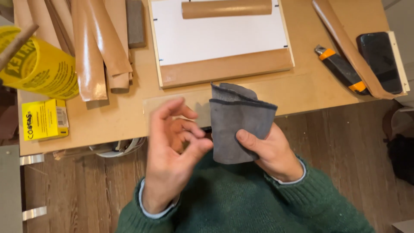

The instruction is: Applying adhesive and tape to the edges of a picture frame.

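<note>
Two bare hands above the bench's [120,116] near edge, yellow box [44,119] at its left corner, left hand [172,151] empty with fingers loosely curled apart, right hand [269,153] pinching a folded grey cloth [237,125], utility knife [340,69] towards the right edge.

The right hand [269,153] pinches a folded grey cloth [239,123] while the left hand [172,151] hovers just beside it, fingers curled.
</note>
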